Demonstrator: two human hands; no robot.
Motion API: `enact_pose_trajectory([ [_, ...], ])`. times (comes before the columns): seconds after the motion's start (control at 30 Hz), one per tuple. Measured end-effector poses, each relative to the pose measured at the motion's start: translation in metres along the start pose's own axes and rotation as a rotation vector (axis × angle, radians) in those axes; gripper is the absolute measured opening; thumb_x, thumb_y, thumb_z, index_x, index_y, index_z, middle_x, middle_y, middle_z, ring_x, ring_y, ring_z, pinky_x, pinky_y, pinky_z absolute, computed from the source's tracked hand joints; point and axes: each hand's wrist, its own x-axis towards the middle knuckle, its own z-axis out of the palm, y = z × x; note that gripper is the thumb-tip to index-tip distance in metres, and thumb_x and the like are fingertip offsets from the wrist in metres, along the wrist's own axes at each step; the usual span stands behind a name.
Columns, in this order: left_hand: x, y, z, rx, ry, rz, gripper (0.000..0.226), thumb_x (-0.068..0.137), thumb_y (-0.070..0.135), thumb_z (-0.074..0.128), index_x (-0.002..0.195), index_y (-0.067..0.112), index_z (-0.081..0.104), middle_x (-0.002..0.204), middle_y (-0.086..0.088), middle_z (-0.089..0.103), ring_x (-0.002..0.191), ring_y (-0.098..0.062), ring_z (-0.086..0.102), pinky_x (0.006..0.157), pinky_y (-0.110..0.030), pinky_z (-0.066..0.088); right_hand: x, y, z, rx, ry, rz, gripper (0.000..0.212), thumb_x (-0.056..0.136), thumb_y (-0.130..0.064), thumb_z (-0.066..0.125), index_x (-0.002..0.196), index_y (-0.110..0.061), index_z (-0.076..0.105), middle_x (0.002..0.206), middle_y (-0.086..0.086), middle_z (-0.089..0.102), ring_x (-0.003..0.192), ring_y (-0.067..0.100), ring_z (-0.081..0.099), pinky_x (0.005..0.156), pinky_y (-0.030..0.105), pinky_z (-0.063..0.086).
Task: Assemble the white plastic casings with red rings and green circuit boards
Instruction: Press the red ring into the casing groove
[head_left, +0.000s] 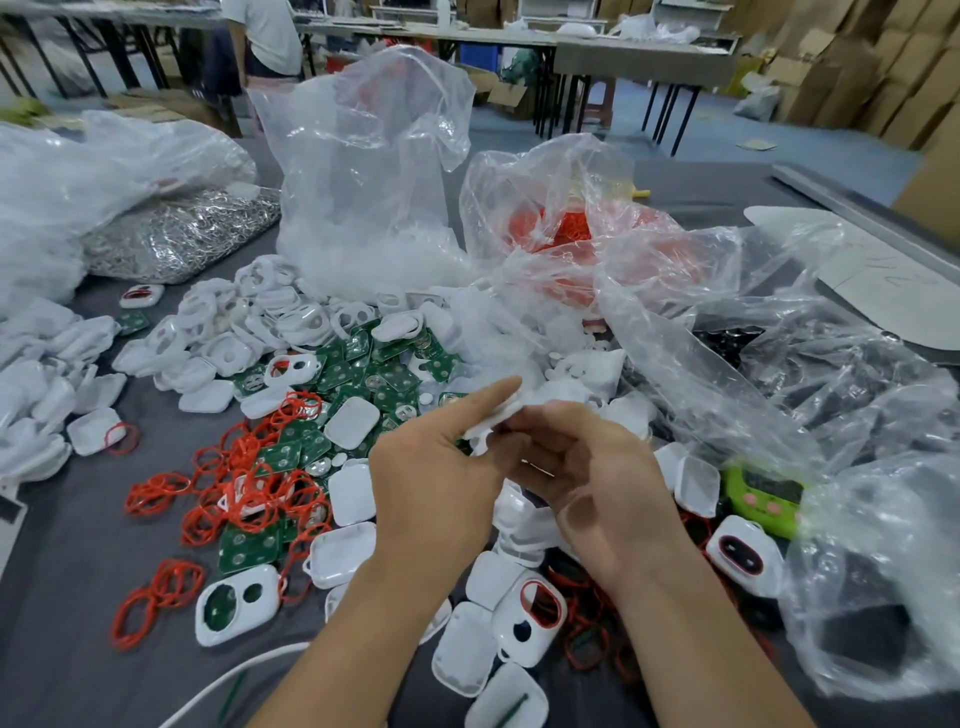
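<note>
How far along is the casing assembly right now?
Done: a few ringed casings lie near the wrists. In hand: the left hand and right hand hold one white casing between them. Left: most of it, with heaps of loose red rings, green circuit boards and empty casings on the table.

Both bare forearms angled inward from below, hands together. The left hand (436, 488) pinched a white casing (493, 422), forefinger stretched along it; the right hand (597, 483), back upward, curled its fingers onto the same piece.
</note>
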Motion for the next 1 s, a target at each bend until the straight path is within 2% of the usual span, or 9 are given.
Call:
enact_pose_trajectory([
  [0.1,-0.001,-0.003,0.003,-0.068,-0.087,0.027,0.054,0.076,0.012,0.086,0.096,0.061,0.073,0.097,0.043,0.068,0.098,0.017,0.065,0.088,-0.010,0.050,0.002,0.001,0.003,0.118,0.061,0.077,0.029,0.082,-0.027,0.069,0.087,-0.001,0.078,0.090,0.019,0.074,0.079,0.027,0.070,0.064,0.032,0.062],
  [0.17,0.000,-0.004,0.004,-0.162,-0.174,0.041,0.050,0.076,0.007,0.084,0.098,0.052,0.077,0.106,0.036,0.071,0.111,0.012,0.064,0.095,-0.012,0.049,0.005,0.000,0.002,0.192,0.096,0.114,0.028,0.087,-0.025,0.068,0.091,0.001,0.078,0.094,0.018,0.074,0.079,0.027,0.070,0.060,0.030,0.062],
  [0.27,0.003,-0.002,0.004,-0.301,-0.263,0.028,0.042,0.076,0.011,0.080,0.097,0.048,0.079,0.115,0.030,0.071,0.124,0.007,0.059,0.102,-0.015,0.047,0.008,-0.002,-0.003,0.239,0.120,0.123,0.024,0.096,-0.015,0.064,0.104,0.006,0.073,0.102,0.020,0.072,0.088,0.031,0.073,0.074,0.035,0.066],
  [0.43,0.005,-0.007,0.001,-0.398,-0.242,-0.054,0.070,0.072,0.004,0.082,0.123,0.050,0.068,0.125,0.025,0.069,0.124,0.005,0.060,0.102,-0.027,0.053,0.009,-0.003,-0.008,0.145,0.091,0.096,0.034,0.100,-0.008,0.059,0.075,-0.001,0.080,0.090,0.021,0.077,0.077,0.027,0.077,0.071,0.036,0.066],
  [0.6,0.005,-0.007,0.001,-0.170,-0.191,-0.016,0.067,0.073,0.012,0.089,0.112,0.062,0.068,0.120,0.038,0.066,0.118,0.015,0.057,0.102,-0.024,0.050,0.013,-0.002,-0.011,0.117,0.098,0.100,0.033,0.098,-0.008,0.060,0.071,-0.004,0.079,0.086,0.020,0.075,0.073,0.025,0.075,0.081,0.041,0.062],
  [0.67,0.005,-0.007,0.000,-0.099,-0.178,0.011,0.063,0.072,0.016,0.091,0.111,0.061,0.069,0.119,0.039,0.066,0.117,0.019,0.055,0.102,-0.020,0.047,0.014,-0.002,-0.011,0.114,0.104,0.107,0.031,0.098,-0.009,0.061,0.074,-0.005,0.080,0.085,0.018,0.074,0.071,0.024,0.073,0.073,0.036,0.063],
  [0.8,0.004,-0.008,-0.002,-0.042,-0.170,0.007,0.068,0.069,0.017,0.092,0.113,0.063,0.066,0.114,0.040,0.066,0.117,0.016,0.057,0.103,-0.022,0.047,0.014,-0.001,-0.012,0.091,0.125,0.130,0.018,0.098,-0.010,0.062,0.101,0.005,0.072,0.099,0.024,0.074,0.074,0.025,0.072,0.067,0.033,0.062],
  [0.93,0.004,-0.008,-0.002,-0.142,-0.137,-0.057,0.070,0.067,0.023,0.091,0.125,0.052,0.066,0.112,0.034,0.071,0.113,0.016,0.060,0.096,-0.007,0.046,0.013,-0.002,-0.012,0.109,0.095,0.130,0.024,0.102,-0.016,0.058,0.103,0.004,0.072,0.096,0.021,0.077,0.071,0.024,0.075,0.061,0.035,0.064],
  [1.0,0.007,-0.010,-0.002,-0.211,-0.129,-0.102,0.073,0.067,0.025,0.090,0.131,0.046,0.064,0.109,0.029,0.073,0.109,0.012,0.064,0.092,-0.010,0.048,0.012,-0.003,-0.012,0.124,0.057,0.139,0.026,0.103,-0.016,0.056,0.104,0.003,0.072,0.096,0.020,0.076,0.073,0.025,0.075,0.063,0.035,0.063],
])
